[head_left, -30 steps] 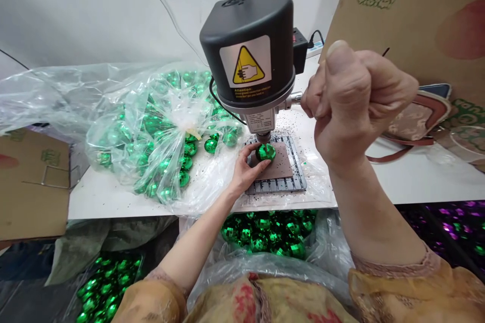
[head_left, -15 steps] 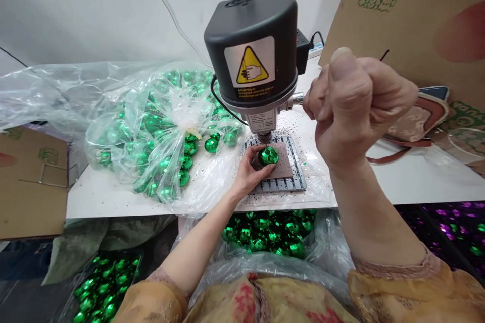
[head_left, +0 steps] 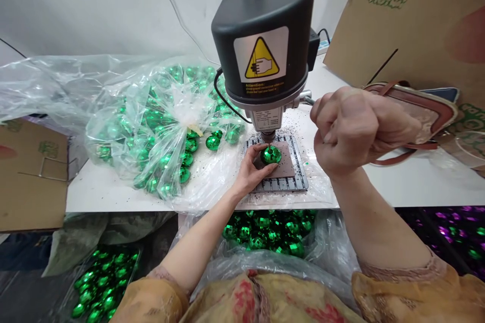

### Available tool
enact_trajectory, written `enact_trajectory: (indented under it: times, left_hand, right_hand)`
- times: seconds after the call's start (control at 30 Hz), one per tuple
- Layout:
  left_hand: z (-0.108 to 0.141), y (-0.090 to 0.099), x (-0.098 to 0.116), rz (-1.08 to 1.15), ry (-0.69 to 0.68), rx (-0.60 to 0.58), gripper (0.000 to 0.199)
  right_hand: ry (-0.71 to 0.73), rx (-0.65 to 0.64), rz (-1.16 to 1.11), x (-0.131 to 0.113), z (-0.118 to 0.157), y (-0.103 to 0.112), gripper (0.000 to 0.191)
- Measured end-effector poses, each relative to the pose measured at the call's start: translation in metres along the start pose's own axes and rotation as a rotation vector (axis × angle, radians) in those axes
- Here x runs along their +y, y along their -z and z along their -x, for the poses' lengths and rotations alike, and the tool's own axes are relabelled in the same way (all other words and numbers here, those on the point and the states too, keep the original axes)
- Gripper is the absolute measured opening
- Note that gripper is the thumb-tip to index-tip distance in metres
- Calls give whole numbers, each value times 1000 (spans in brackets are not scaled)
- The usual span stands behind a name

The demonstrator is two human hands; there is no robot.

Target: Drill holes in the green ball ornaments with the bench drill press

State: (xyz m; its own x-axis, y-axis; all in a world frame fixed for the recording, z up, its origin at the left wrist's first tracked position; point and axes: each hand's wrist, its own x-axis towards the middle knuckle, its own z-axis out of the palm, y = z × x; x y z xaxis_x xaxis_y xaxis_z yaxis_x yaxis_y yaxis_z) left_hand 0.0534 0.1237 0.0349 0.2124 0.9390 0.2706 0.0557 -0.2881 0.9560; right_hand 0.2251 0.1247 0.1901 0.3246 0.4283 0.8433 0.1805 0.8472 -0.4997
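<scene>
Thumb and fingers of my left hand point(head_left: 253, 169) are closed round the side of a shiny green faceted ball point(head_left: 272, 154). The ball rests on a brownish square pad point(head_left: 287, 164) on the slotted metal base point(head_left: 301, 181), right under the chuck of a black-topped drill press point(head_left: 263, 40). My right hand point(head_left: 352, 126) is closed in a fist on the press's feed lever point(head_left: 308, 101); most of the lever is hidden inside the fist. Whether the bit has entered the ball is too small to tell.
Left of the press, a clear plastic bag point(head_left: 182, 111) spreads over many green balls. More green balls point(head_left: 271, 232) lie in a plastic-lined container below the table edge, others point(head_left: 104, 282) at lower left. A brown-trimmed bag point(head_left: 435, 111) and cardboard point(head_left: 420, 25) stand at right.
My right fist has come down and rolled forward with the lever. My left hand still holds the ball under the chuck. The whole view has shifted slightly.
</scene>
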Motion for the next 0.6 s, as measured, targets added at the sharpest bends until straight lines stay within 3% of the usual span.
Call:
enact_trajectory:
  times: [0.1, 0.3, 0.6]
  left_hand:
    - [0, 0, 0, -17, 2, 3, 60]
    - [0, 0, 0, -33, 6, 11, 60]
    - [1, 0, 0, -10, 34, -1, 59]
  right_hand:
    - [115, 105, -162, 5, 4, -3, 62]
    - [196, 140, -232, 13, 10, -7, 64]
    - [404, 89, -245, 28, 13, -3, 50]
